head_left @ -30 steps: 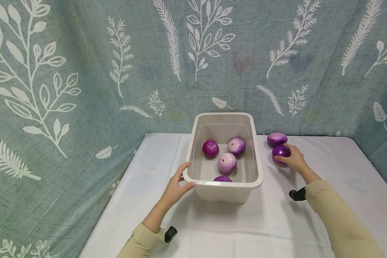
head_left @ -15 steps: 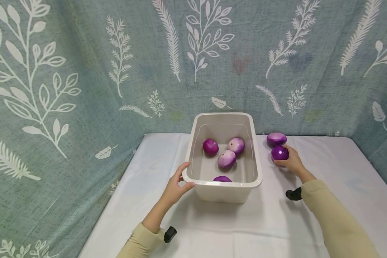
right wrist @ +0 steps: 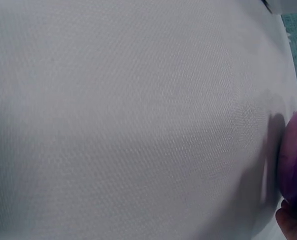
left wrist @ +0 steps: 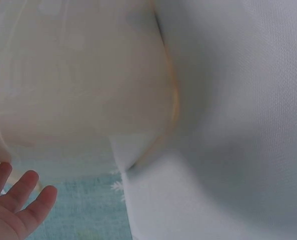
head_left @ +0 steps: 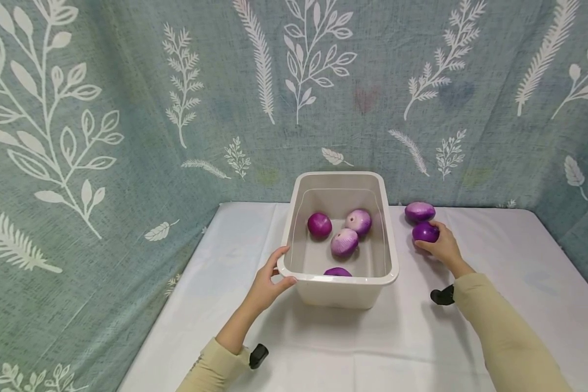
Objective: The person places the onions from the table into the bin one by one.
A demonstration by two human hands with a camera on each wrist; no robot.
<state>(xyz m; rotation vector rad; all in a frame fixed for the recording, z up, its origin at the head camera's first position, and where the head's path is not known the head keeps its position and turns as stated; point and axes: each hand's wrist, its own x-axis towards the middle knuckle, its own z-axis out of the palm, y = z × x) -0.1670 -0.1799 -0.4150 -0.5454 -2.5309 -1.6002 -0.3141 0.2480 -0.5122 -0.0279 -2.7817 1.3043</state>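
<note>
In the head view, a glossy purple red onion (head_left: 423, 233) sits on the cloth right of the bin, gripped between thumb and fingers of my right hand (head_left: 445, 246). A second red onion (head_left: 420, 210) lies right behind it. At the right edge of the right wrist view, a fingertip shows just below a red onion (right wrist: 294, 160). My left hand (head_left: 265, 283) holds the front left corner of a pale plastic bin (head_left: 340, 294), its thumb at the front rim and its fingers along the left side. In the left wrist view, fingertips (left wrist: 31, 177) reach the bin's rim.
Inside the bin are several red onions: a dark one (head_left: 319, 225), two paler ones touching (head_left: 358, 221), and one partly hidden by the front wall (head_left: 338, 272). White cloth (head_left: 323, 354) covers the table; a leaf-patterned curtain (head_left: 294, 147) hangs behind it and along the sides.
My right hand and forearm have shifted slightly left, the hand turning around the onion. In the bin, the middle pale onion has rolled a little. My left hand has stayed in place.
</note>
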